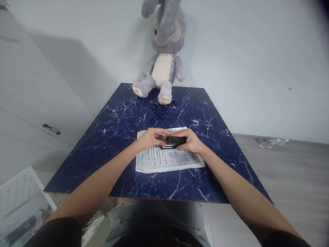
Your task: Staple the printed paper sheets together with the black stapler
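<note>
A black stapler point(175, 140) is held low over the printed paper sheets point(164, 160), lying crosswise near their far edge. My right hand point(192, 141) is closed around its right end, with the thumb on the near side. The fingers of my left hand point(152, 138) are curled at the stapler's left end, thumb touching it there. Fingers partly cover both ends of the stapler. Dense dark print covers the top sheet, and the stack's near edge looks slightly uneven.
The blue marble-patterned table point(108, 151) carries the sheets. A grey plush rabbit point(163, 68) sits at its far edge against the wall. On the left stands a white cabinet with a dark handle point(51, 129); below it is a white perforated basket point(19, 192).
</note>
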`<action>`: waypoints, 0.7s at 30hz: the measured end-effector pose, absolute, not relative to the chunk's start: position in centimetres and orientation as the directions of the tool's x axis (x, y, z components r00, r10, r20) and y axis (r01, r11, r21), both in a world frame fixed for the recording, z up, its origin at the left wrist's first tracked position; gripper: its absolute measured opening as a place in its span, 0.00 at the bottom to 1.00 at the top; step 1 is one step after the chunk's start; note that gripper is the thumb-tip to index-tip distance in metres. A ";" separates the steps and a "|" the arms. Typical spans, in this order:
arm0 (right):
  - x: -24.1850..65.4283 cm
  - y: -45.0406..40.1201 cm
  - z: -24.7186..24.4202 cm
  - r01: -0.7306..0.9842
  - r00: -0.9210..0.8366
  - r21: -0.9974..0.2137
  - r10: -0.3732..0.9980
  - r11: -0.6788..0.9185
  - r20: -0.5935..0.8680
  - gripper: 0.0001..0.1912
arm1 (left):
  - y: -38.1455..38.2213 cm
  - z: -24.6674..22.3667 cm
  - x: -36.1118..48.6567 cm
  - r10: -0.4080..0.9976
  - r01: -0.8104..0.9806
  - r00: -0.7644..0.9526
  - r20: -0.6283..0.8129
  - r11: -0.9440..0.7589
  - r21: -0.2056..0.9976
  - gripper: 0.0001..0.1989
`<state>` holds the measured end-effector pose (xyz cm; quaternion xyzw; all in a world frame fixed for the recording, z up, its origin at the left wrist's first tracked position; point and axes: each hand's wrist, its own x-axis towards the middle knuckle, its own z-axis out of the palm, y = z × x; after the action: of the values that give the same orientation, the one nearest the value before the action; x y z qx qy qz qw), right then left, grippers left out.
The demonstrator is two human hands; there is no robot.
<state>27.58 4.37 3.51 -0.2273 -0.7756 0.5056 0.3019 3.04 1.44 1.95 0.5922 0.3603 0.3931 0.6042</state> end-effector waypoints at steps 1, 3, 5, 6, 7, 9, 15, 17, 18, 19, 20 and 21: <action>27.3 4.3 3.4 0.042 -0.716 -0.921 0.655 0.388 0.243 0.20 | 1.4 1.8 3.1 0.902 -0.035 0.431 0.040 -0.028 0.999 0.23; 27.0 4.2 3.1 0.045 -0.721 -0.920 0.650 0.390 0.240 0.20 | 1.5 1.8 2.8 0.903 -0.008 0.428 0.042 -0.042 0.999 0.23; 26.8 4.2 2.9 0.073 -0.723 -0.914 0.652 0.399 0.227 0.20 | 1.7 2.1 2.4 0.911 0.024 0.412 0.035 -0.049 0.999 0.22; 26.8 4.2 2.9 0.098 -0.724 -0.909 0.655 0.405 0.214 0.19 | 1.9 2.3 2.1 0.916 0.041 0.399 0.037 -0.059 0.997 0.22; 26.7 4.2 2.9 0.127 -0.724 -0.902 0.660 0.412 0.199 0.18 | 2.1 2.4 1.8 0.924 0.057 0.380 0.049 -0.076 0.996 0.23; 26.6 4.0 2.9 0.178 -0.720 -0.887 0.671 0.425 0.177 0.17 | 2.5 2.7 1.2 0.940 0.083 0.328 0.092 -0.126 0.989 0.23; 26.1 3.4 3.1 0.234 -0.771 -0.844 0.621 0.482 0.141 0.19 | 3.5 2.5 -0.1 0.962 0.100 0.125 0.244 -0.257 0.961 0.17; 26.8 3.0 3.5 0.272 -0.779 -0.823 0.616 0.499 0.116 0.19 | 3.5 2.4 -0.3 0.959 0.118 0.106 0.263 -0.275 0.954 0.19; 27.6 2.7 3.8 0.288 -0.777 -0.809 0.618 0.512 0.114 0.19 | 3.5 2.4 -0.4 0.958 0.130 0.104 0.265 -0.278 0.952 0.19; 28.6 2.3 4.2 0.305 -0.774 -0.795 0.623 0.525 0.114 0.19 | 3.5 2.4 -0.3 0.958 0.142 0.107 0.265 -0.279 0.950 0.20; 29.8 1.7 4.5 0.325 -0.765 -0.778 0.633 0.537 0.117 0.19 | 3.4 2.4 -0.3 0.958 0.152 0.111 0.264 -0.279 0.948 0.20; 31.2 1.1 4.8 0.352 -0.754 -0.761 0.647 0.545 0.115 0.20 | 3.4 2.4 -0.2 0.958 0.162 0.117 0.262 -0.278 0.947 0.19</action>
<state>31.21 1.14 4.81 -0.2914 -0.8570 0.3775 0.1952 -0.22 3.36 2.41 0.6291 0.4449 0.4934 0.4036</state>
